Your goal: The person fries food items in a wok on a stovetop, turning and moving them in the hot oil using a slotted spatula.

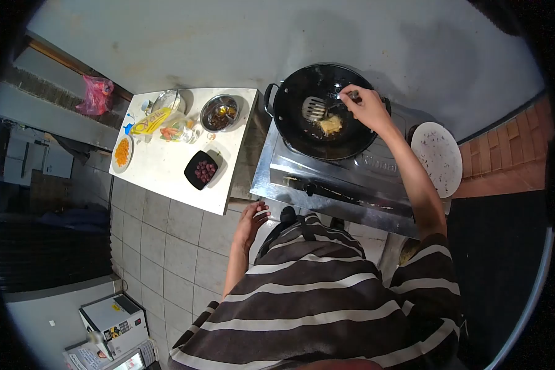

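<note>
Black metal shapes the one wok [296, 135] on the stove [351, 180]. One white plate [436, 145] lies at its four o'clock; on the table [160, 166], one steel bowl [218, 129] sits at nine, one black dish [192, 168] at eight. The right hand [369, 108] crosses the wok's three-o'clock rim, fingers apparently pinching the handle of one slotted spatula [315, 108], partly hidden. Inside the wok, its long axis points the head between eight and nine, beside one golden piece [330, 125]. At seven o'clock, the left hand [250, 223] hangs, fingers loose.

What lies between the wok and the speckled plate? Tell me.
The right forearm crosses that stretch, with part of the stove beneath it, in the head view.
</note>
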The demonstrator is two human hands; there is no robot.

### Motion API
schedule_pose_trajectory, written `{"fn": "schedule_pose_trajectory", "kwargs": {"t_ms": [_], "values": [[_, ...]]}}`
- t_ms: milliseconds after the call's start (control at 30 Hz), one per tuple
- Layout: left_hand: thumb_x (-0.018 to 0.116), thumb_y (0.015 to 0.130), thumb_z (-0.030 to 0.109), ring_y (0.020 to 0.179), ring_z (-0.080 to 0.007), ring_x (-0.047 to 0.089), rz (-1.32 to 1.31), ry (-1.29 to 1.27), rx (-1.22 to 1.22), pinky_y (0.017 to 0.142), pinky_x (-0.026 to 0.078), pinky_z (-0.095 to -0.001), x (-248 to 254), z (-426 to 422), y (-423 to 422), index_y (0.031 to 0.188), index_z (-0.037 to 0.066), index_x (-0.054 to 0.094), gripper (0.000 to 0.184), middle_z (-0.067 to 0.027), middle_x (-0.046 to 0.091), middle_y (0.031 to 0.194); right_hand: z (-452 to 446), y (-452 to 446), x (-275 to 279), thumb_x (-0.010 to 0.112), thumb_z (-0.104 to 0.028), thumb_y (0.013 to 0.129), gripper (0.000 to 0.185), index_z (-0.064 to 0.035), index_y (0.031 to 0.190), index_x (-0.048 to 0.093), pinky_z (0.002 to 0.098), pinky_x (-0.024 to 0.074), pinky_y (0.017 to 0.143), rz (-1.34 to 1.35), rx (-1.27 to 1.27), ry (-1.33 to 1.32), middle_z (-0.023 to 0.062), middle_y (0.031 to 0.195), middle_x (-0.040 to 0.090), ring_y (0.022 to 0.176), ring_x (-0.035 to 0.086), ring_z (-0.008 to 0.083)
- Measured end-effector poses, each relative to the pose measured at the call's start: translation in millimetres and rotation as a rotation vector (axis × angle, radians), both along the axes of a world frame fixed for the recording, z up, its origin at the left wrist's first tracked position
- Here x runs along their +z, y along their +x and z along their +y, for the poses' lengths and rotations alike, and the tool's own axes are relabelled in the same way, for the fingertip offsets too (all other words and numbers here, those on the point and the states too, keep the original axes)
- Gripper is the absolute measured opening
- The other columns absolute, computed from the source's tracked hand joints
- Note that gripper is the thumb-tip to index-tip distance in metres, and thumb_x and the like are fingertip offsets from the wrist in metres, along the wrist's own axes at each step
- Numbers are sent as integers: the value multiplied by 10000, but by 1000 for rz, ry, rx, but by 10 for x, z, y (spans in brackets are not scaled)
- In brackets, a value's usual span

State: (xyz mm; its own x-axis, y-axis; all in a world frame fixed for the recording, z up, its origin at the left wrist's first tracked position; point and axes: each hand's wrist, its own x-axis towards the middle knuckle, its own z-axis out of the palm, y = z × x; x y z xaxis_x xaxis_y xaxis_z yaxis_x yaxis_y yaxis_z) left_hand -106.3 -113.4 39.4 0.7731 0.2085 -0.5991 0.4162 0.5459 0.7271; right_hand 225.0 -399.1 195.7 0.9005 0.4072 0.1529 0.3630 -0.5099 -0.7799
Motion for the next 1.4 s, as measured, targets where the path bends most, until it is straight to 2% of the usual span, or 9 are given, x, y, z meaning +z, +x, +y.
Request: {"fn": "schedule_pose_trajectory", "kwargs": {"t_ms": [133, 433, 767, 867, 1000, 1133, 1167, 1233, 1400], "values": [[553, 998, 365, 1011, -248, 649, 27, 25, 46, 898, 508, -358, 28, -149, -63, 1201, 18, 567, 402, -120, 648, 1102, -14, -66, 102, 641, -195, 948, 193, -11, 999, 671, 294, 476, 599, 103, 29, 84, 104, 639, 602, 658, 662, 155], [516, 1013, 345, 1053, -245, 623, 36, 21, 33, 943, 479, -367, 28, -378, -20, 1261, -7, 525, 430, -104, 635, 1115, -272, -337, 143, 666, -142, 928, 152, -26, 1025, 657, 305, 453, 569, -229, -1, 157, 111, 756, 633, 598, 548, 160], [502, 1020, 341, 968, -207, 670, 108, 142, -165, 839, 516, -322, -145, -548, 360, 1227, 50, 587, 367, -85, 668, 1121, -540, -956, -21, 677, -154, 926, 171, -45, 1058, 670, 330, 522, 598, -236, -282, 194, 163, 919, 692, 699, 675, 263], [551, 985, 371, 953, -208, 663, 135, 255, -323, 805, 509, -321, -389, -610, 640, 1204, 58, 605, 386, -95, 672, 1089, -459, -1138, -209, 666, -166, 943, 164, -32, 1037, 673, 304, 531, 585, -274, -363, 252, 146, 882, 699, 656, 671, 211], [620, 962, 384, 755, -168, 660, 141, 553, -543, 621, 516, -283, -667, -667, 936, 1101, 16, 635, 393, -107, 690, 949, -347, -1331, -368, 623, -198, 987, 210, 9, 1018, 637, 268, 515, 518, 88, -441, 769, 97, 758, 664, 589, 637, 130], [655, 943, 349, 711, -196, 679, -165, 992, -709, 662, 526, -357, -618, -666, 1007, 953, -16, 682, 366, -145, 715, 819, -227, -1585, -295, 600, -202, 1002, 219, 9, 947, 580, 237, 467, 464, 246, -542, 1103, 69, 669, 619, 548, 612, 112], [641, 956, 302, 664, -178, 683, -156, 1032, -777, 642, 526, -334, -660, -636, 1025, 1021, -28, 656, 337, -128, 699, 847, -195, -1667, -296, 608, -198, 998, 218, 2, 919, 571, 229, 462, 463, 279, -532, 1164, 66, 665, 617, 546, 608, 104], [640, 958, 250, 760, -162, 683, -145, 941, -793, 673, 527, -321, -461, -743, 1093, 1048, -30, 645, 294, -118, 696, 885, -156, -1801, -323, 621, -153, 983, 184, -9, 887, 560, 207, 455, 466, 255, -534, 1093, 42, 677, 622, 570, 605, 71], [636, 978, 269, 712, -161, 641, -246, 925, -773, 619, 503, -313, -713, -664, 1063, 983, -34, 588, 306, -107, 649, 804, -152, -1897, -361, 633, -137, 954, 170, -17, 853, 568, 252, 495, 537, 202, -505, 1061, 60, 720, 655, 632, 651, 105]]}}
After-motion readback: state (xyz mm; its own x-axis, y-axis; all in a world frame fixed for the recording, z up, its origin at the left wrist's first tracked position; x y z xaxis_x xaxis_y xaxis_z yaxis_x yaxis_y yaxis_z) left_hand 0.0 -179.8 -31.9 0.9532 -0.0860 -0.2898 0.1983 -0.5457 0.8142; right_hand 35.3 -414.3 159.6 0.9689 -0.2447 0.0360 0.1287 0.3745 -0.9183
